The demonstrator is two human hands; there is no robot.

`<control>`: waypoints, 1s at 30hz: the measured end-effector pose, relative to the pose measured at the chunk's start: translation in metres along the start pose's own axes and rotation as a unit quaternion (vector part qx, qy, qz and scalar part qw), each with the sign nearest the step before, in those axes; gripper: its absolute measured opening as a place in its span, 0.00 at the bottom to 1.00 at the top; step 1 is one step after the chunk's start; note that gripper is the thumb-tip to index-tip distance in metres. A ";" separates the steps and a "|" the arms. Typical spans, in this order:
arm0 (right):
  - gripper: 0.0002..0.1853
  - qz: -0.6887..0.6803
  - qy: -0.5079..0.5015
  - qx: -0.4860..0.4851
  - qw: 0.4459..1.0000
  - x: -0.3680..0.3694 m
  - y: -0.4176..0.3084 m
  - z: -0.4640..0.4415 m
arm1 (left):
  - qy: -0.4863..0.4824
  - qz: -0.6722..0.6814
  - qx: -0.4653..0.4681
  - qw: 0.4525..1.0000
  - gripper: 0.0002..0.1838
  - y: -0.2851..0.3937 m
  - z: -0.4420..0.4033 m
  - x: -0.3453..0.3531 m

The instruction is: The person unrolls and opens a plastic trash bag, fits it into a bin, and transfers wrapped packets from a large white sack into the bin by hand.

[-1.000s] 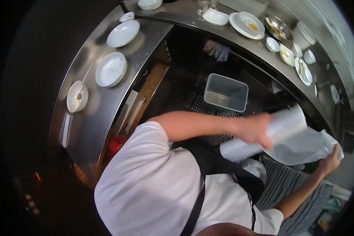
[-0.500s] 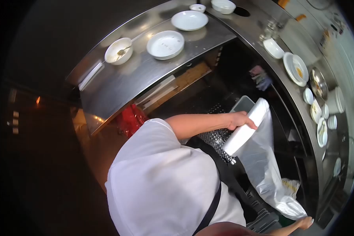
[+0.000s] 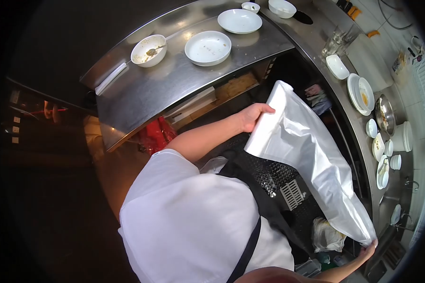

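Observation:
My left hand (image 3: 257, 117) is closed on a white roll of plastic film (image 3: 269, 122), held tilted at the centre with the thumb along it. From the roll a long, wrinkled sheet of clear plastic (image 3: 323, 167) stretches down to the lower right. Its gathered far end is pinched in my right hand (image 3: 369, 250), near the lower right edge of the view. Below the sheet lies a crumpled whitish bag (image 3: 328, 235), just left of my right hand.
On the steel counter (image 3: 146, 99) are white plates (image 3: 208, 48) and a bowl with a spoon (image 3: 148, 51). Used dishes and a metal bowl (image 3: 385, 114) line the right counter. A dark perforated mat (image 3: 274, 172) and a white grate (image 3: 293, 195) are on the floor.
The view has turned to the right. The film is now stretched longer between my hands, and the roll has risen in view. The grey bin seen earlier is now hidden.

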State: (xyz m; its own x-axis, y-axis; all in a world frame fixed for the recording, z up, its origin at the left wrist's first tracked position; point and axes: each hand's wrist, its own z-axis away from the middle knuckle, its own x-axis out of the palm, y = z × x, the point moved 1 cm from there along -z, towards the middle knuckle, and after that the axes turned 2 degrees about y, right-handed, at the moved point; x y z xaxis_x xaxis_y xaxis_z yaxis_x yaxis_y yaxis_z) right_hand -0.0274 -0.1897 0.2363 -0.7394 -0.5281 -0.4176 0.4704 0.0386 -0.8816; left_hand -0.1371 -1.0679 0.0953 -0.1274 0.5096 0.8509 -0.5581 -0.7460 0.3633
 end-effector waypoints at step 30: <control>0.17 0.323 0.240 -0.298 0.866 0.044 -0.014 -0.023 | 0.331 -0.478 0.143 0.801 0.10 0.128 0.020 -0.004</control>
State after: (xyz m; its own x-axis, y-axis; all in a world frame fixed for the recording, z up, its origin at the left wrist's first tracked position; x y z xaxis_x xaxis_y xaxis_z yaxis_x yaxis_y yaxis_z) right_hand -0.0774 -0.1942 0.2255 -0.5973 0.1748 -0.7827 0.6339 0.7007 -0.3273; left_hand -0.1922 -1.1737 0.1462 -0.2142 0.9517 -0.2201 -0.4609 0.1002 0.8818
